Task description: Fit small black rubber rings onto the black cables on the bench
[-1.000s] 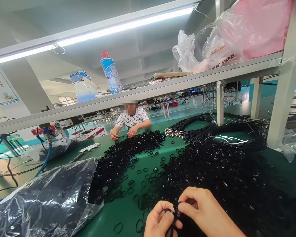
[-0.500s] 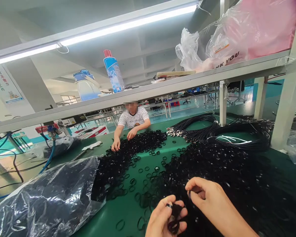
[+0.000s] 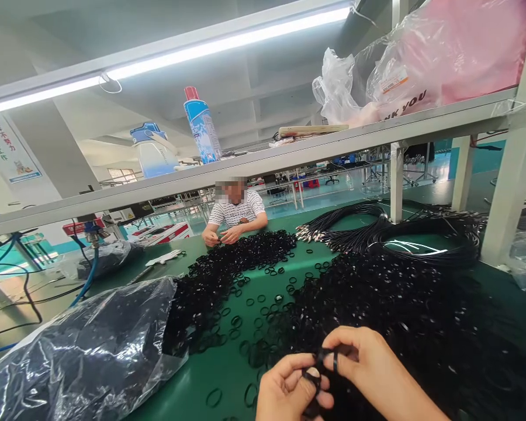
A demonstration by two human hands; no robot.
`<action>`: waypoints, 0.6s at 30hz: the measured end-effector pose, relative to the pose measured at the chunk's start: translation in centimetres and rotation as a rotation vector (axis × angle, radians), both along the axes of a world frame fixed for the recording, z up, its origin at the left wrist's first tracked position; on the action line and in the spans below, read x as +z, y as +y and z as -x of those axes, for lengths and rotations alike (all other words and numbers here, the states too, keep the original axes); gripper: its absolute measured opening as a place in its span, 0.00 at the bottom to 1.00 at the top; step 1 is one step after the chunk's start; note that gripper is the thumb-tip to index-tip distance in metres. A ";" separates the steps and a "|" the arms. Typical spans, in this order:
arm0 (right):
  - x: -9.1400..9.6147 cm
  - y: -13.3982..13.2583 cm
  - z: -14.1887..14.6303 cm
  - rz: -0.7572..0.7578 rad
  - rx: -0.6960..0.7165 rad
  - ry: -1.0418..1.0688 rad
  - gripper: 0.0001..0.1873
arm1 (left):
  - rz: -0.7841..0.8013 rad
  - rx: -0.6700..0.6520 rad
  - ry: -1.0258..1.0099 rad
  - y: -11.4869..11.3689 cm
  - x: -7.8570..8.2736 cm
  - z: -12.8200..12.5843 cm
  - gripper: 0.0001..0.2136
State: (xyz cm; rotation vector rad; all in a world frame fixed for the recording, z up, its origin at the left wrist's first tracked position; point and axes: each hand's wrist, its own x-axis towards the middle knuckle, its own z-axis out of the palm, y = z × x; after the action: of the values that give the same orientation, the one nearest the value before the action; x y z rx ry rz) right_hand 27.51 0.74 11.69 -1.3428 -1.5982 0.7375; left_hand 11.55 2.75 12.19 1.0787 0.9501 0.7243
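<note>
black rings (image 3: 322, 356) between both hands' fingers (image 3: 333, 361), near table edge (image 3: 193, 403)

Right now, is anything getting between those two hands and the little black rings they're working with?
Nothing visible. The left hand already pinches a small bunch of rings, and the right hand holds a ring at its fingertips right beside them. The big ring pile lies directly behind the hands on the table, uncovered.
</note>
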 end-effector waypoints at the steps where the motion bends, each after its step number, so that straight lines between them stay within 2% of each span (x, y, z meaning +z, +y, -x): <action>1: -0.2 0.1 -0.3 0.020 0.008 0.044 0.12 | -0.018 0.018 -0.001 0.1 -0.1 0.1 0.25; 4: -0.6 0.6 -0.9 0.038 0.002 0.100 0.17 | -0.020 0.059 -0.085 0.7 -0.8 0.4 0.23; 7: -0.8 0.6 -0.9 -0.048 -0.025 -0.037 0.20 | -0.071 0.031 -0.141 0.9 -1.3 0.6 0.26; 9: -0.6 0.5 -0.7 -0.085 -0.036 -0.113 0.17 | -0.128 0.016 -0.081 0.9 -1.2 0.6 0.26; 15: -0.2 0.2 -0.1 -0.027 -0.058 -0.157 0.12 | -0.159 0.066 0.082 0.6 -0.7 0.4 0.33; 18: 0.1 0.0 0.0 0.004 -0.077 -0.165 0.10 | -0.161 0.066 0.103 0.9 -1.1 0.3 0.31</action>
State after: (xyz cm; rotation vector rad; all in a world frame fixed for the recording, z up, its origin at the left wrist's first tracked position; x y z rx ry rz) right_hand 27.50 0.79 11.78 -1.4917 -1.6630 0.5968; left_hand 11.26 3.67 11.11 1.2400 1.0319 0.8168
